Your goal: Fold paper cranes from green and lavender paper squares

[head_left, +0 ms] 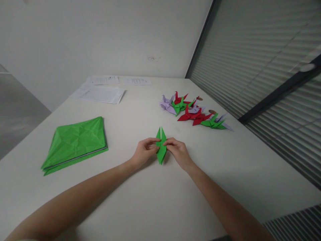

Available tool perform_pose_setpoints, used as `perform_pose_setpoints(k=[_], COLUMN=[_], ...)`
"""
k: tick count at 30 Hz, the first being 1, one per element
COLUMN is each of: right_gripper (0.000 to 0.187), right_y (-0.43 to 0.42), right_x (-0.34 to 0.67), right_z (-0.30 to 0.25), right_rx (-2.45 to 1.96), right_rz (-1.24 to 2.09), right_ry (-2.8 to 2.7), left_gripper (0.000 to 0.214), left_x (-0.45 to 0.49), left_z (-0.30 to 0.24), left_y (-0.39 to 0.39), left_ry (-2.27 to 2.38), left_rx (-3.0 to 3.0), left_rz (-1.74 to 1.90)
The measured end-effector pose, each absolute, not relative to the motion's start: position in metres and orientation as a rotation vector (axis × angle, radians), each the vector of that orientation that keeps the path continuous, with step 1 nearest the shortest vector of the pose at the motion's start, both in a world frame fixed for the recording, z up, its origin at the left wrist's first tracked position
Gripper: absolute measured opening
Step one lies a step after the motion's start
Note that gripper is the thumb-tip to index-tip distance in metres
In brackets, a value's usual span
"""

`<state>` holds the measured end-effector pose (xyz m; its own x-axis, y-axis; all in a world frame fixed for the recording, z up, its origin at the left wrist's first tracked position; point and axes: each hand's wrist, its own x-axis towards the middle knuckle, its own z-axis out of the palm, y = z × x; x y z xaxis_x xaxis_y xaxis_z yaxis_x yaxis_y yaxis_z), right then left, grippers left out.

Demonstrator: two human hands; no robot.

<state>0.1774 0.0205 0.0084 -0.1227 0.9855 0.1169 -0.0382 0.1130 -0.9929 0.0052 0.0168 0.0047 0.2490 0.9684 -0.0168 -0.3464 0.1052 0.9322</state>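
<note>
A narrow, folded green paper piece [161, 146] lies on the white table [150, 201], pointed at both ends. My left hand [144, 152] pinches its left edge at the middle, fingers closed on the paper. My right hand [178, 151] pinches the right edge the same way. Both hands rest on the tabletop, meeting at the piece's waist.
A stack of creased green paper sheets [76, 142] lies to the left. Several folded paper cranes [193, 112] in red, green and lilac sit at the back right. Printed white sheets [101, 93] lie at the far edge. Blinds [263, 67] run along the right.
</note>
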Motion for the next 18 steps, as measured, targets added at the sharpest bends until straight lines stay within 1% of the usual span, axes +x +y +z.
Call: perform_pose_setpoints(k=[5, 7, 9, 10, 11, 12, 15, 16, 18], right_gripper=[0.028, 0.035, 0.039, 0.040, 0.042, 0.043, 0.042, 0.041, 0.041], right_y=[0.0220, 0.0224, 0.0224, 0.0223, 0.0222, 0.0222, 0.0224, 0.0225, 0.0223], right_x=[0.1750, 0.1738, 0.1731, 0.1729, 0.1730, 0.1731, 0.1735, 0.1736, 0.1732], right_z=[0.0080, 0.0078, 0.0076, 0.0073, 0.0068, 0.0063, 0.0043, 0.0039, 0.0035], right_rx=[-1.079, -1.064, -1.048, -1.042, -1.036, -1.032, -1.027, -1.026, -1.024], right_rz=[1.211, 1.188, 1.179, 1.177, 1.175, 1.173, 1.168, 1.168, 1.179], right_ry=[-1.283, -1.252, -1.242, -1.241, -1.239, -1.238, -1.253, -1.259, -1.262], left_gripper=[0.045, 0.057, 0.074, 0.080, 0.080, 0.074, 0.048, 0.043, 0.040], left_x=[0.0070, 0.0070, 0.0066, 0.0064, 0.0063, 0.0063, 0.0072, 0.0076, 0.0083], left_z=[0.0048, 0.0051, 0.0054, 0.0055, 0.0055, 0.0052, 0.0037, 0.0031, 0.0021], left_y=[0.0161, 0.0152, 0.0144, 0.0144, 0.0146, 0.0151, 0.0176, 0.0184, 0.0195], left_ry=[0.774, 0.740, 0.727, 0.731, 0.741, 0.752, 0.786, 0.792, 0.794], left_rx=[1.054, 1.043, 1.009, 0.995, 0.989, 0.992, 1.035, 1.047, 1.057], left_rz=[1.138, 1.137, 1.139, 1.140, 1.140, 1.140, 1.157, 1.169, 1.192])
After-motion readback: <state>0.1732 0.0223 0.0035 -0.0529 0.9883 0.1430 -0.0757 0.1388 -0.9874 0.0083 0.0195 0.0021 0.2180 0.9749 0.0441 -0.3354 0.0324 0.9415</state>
